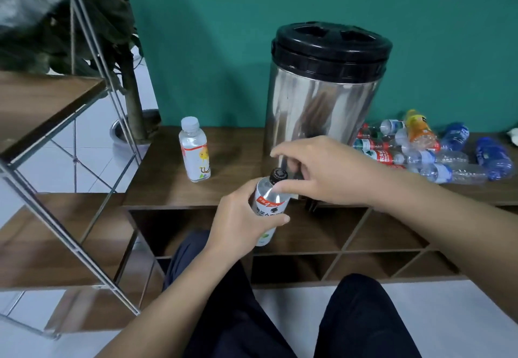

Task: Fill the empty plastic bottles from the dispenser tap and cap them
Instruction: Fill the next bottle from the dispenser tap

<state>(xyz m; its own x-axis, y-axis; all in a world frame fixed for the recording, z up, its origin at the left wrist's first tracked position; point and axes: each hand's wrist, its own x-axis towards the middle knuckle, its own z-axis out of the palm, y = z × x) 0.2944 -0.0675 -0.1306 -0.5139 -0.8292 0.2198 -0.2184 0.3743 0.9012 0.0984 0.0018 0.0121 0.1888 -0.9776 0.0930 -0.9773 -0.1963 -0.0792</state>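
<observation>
- Steel and black plastic make up the dispenser (322, 99), which stands on the brown wooden shelf (235, 150) at your twelve o'clock, against a green wall (224, 35); its black lid (332, 46) is on.
- Your left hand (241, 217) grasps a clear bottle (270, 203) around its middle, fingers and thumb curled about the red-and-white label, holding it tilted slightly in front of the shelf edge, just below the dispenser's base.
- That bottle wears a black cap (278, 174), which sits on the neck at the top.
- Your right hand (322, 172) reaches in from three o'clock and hovers at the cap; the thumb lies just below the cap against the bottle's shoulder, and the index finger stretches above it. You cannot tell from here whether the fingers actually pinch the cap, or whether the hand hides the tap.
- At ten o'clock from the held bottle, a second bottle (194, 151) stands upright on the shelf, white cap on, well apart from the dispenser.
- At two o'clock, to the dispenser's right, a heap of bottles (431, 150) lies on its side on the shelf: clear ones, blue ones, one orange.
- At nine o'clock stands a metal-framed rack (84, 139) with wooden boards, and behind it a potted plant (131, 96).
- Your knees in dark trousers (361, 318) show at six o'clock.
</observation>
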